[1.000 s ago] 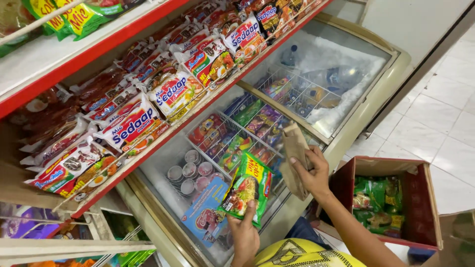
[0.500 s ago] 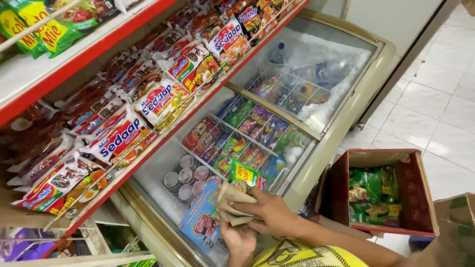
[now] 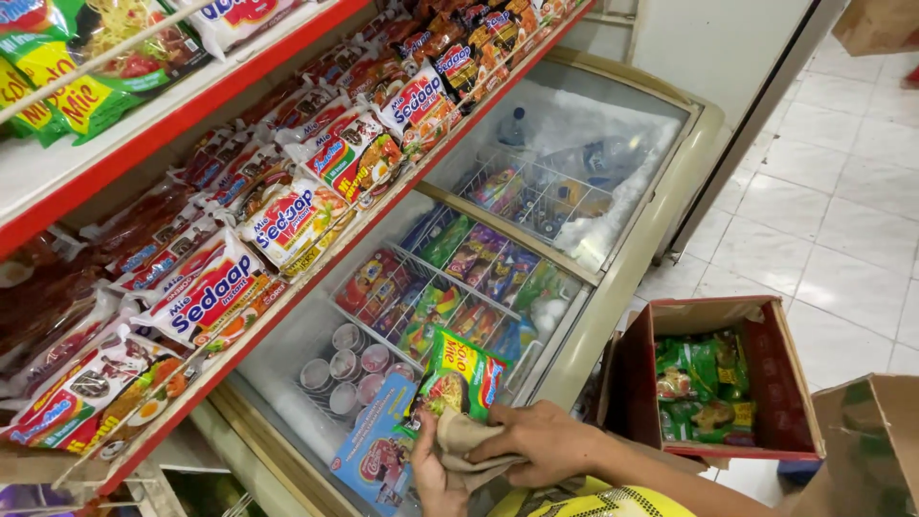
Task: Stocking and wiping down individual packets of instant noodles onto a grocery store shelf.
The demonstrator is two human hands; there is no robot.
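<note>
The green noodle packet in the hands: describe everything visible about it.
The green noodle packet is a glossy plastic pouch, mostly green with yellow and red panels and a picture of noodles. It looks sealed and full, tilted upright above the glass lid of the chest freezer. The left hand grips its lower edge from below, while the right hand presses a beige cloth against its bottom.

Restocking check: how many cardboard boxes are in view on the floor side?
3: an open red box holding green packets by the freezer, a brown box at the bottom right corner, and another at the top right edge. More may be hidden.
</note>
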